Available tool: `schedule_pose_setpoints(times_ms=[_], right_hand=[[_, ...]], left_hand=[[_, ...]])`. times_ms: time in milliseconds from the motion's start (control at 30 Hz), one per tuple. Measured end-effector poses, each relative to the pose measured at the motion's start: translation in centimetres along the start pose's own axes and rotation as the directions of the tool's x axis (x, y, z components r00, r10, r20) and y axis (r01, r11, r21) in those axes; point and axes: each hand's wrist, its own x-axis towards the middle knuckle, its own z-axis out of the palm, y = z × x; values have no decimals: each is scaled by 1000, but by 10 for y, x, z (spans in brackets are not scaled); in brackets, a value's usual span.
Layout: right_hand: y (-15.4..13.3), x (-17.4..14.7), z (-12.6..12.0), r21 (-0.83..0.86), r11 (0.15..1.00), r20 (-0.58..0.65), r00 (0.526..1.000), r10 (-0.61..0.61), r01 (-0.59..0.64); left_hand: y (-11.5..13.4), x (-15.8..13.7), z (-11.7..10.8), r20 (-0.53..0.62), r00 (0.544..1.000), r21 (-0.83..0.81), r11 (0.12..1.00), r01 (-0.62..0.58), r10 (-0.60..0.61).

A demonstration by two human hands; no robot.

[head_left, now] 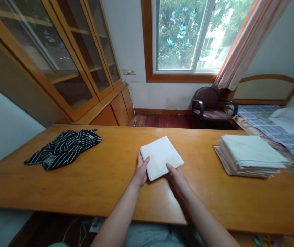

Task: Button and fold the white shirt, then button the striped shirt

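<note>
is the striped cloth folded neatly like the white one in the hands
No, the striped cloth lies crumpled on the table, while the held white cloth is folded square.

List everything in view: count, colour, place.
Table: one, yellow-brown, foreground
Folded cloth: one, white, held above table
Cloth stack: one, off-white, table's right end; cloth count unclear
Striped garment: one, black and white, table's left
Cabinet: one, brown, glass-doored, behind left
Window: one, brown-framed, far wall
Stickers: several, blue and white, on window
Curtain: one, pink, window's right
Chair: one, maroon and black, below curtain
Bed: one, blue-checked bedding, far right
Wall outlets: count unclear, pale, left of window
Cords: several, white, by far wall and under table
Left hand: one, bare, holding cloth's left edge
Right hand: one, bare, holding cloth's near right
</note>
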Motion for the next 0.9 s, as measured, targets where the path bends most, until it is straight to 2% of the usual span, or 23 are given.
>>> schedule_pose_setpoints(times_ms=[133,200,300,433,533,600,667,800,900], right_hand=[[-14,-1,-14,14,998,-142,988,-66,68],[-26,-1,-26,46,987,-252,958,-137,153],[-56,0,-48,63,957,-423,876,-232,284],[-106,-3,-83,22,864,-584,708,-397,503],[-143,-7,-111,-31,788,-647,588,-485,615],[-163,-10,-129,-54,743,-690,512,-511,668],[-178,-12,-146,-63,726,-750,448,-487,685],[-193,-13,-181,-98,741,-826,360,-433,665],[-193,-11,-206,-84,748,-855,338,-394,659]], left_hand=[[-4,2,-2,75,997,6,1000,10,-10],[-4,2,-5,119,992,-18,999,50,-48],[-3,3,-7,144,988,-36,997,61,-55],[-2,3,-7,130,990,-32,998,55,-51],[-3,3,-7,129,990,-48,997,65,-58],[-3,3,-7,128,990,-58,996,68,-60],[-2,3,-7,125,990,-57,996,67,-60],[-2,2,-7,121,991,-49,997,65,-59],[-2,2,-7,122,990,-59,995,75,-67]])
